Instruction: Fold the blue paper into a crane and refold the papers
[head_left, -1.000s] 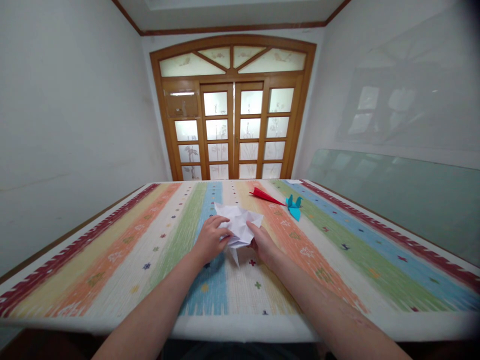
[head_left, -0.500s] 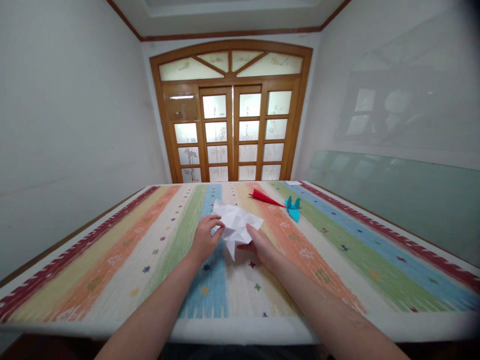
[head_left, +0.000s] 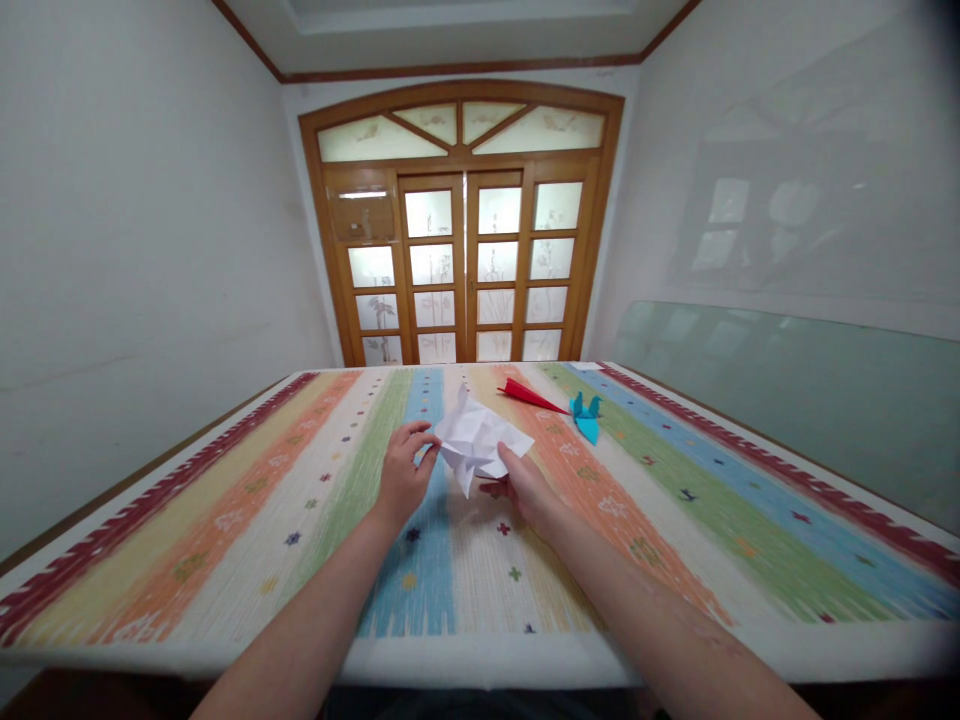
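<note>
A creased white sheet of paper (head_left: 480,440) is lifted a little above the striped table cloth (head_left: 225,520) in the middle of the table. My right hand (head_left: 525,485) pinches its lower right edge from below. My left hand (head_left: 403,470) is at the sheet's left edge, thumb and fingers closing on the paper's corner. The sheet is partly unfolded, with many crease lines and a point hanging down.
A red folded paper piece (head_left: 529,395) and a blue paper crane (head_left: 587,412) lie on the cloth beyond my right hand. A wooden glazed double door (head_left: 465,265) stands behind the table. A glass pane (head_left: 787,390) leans along the right wall.
The white sheet has been raised off the cloth and opened further, its top corner now pointing up. Both hands moved slightly away from me with it.
</note>
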The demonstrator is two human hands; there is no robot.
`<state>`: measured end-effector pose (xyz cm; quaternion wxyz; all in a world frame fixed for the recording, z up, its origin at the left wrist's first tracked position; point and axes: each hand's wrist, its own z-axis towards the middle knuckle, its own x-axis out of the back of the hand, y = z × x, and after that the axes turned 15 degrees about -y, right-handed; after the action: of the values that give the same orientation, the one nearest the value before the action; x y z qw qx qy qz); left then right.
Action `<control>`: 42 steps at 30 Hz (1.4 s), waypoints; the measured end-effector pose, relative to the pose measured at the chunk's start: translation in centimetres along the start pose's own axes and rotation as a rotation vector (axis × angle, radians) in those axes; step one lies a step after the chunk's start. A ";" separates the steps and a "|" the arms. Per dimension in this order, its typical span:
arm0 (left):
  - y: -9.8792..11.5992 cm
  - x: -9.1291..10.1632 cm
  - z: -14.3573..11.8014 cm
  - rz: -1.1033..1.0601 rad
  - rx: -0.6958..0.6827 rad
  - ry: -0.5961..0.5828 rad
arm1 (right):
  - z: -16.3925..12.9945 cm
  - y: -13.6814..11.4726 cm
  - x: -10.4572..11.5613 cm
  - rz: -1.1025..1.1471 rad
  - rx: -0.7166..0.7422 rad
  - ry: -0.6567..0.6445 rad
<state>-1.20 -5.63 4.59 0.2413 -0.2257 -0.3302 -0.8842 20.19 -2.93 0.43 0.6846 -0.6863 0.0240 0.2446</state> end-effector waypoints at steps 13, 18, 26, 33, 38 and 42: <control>0.0 0.0 0.0 -0.083 0.001 0.006 | -0.1 -0.3 -0.3 0.015 -0.007 0.015; -0.2 0.5 0.2 -0.072 -0.003 0.086 | 0.4 0.0 0.1 0.015 -0.022 0.128; -1.4 0.6 0.5 -0.088 0.114 0.219 | 1.5 0.4 1.2 0.093 0.004 0.160; -3.7 0.1 0.8 -0.355 0.319 0.329 | 0.9 -0.3 0.8 0.043 -0.030 0.176; -4.2 -0.2 0.9 -0.642 0.488 0.312 | 1.0 0.1 0.8 0.000 -0.059 0.108; -5.1 -0.3 1.0 -0.819 0.674 0.262 | 0.7 0.2 0.7 -0.037 -0.094 0.067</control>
<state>-3.63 -1.44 2.72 -0.0246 0.1233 -0.6235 -0.7717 20.48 -2.04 0.07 0.6546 -0.7259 0.0228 0.2097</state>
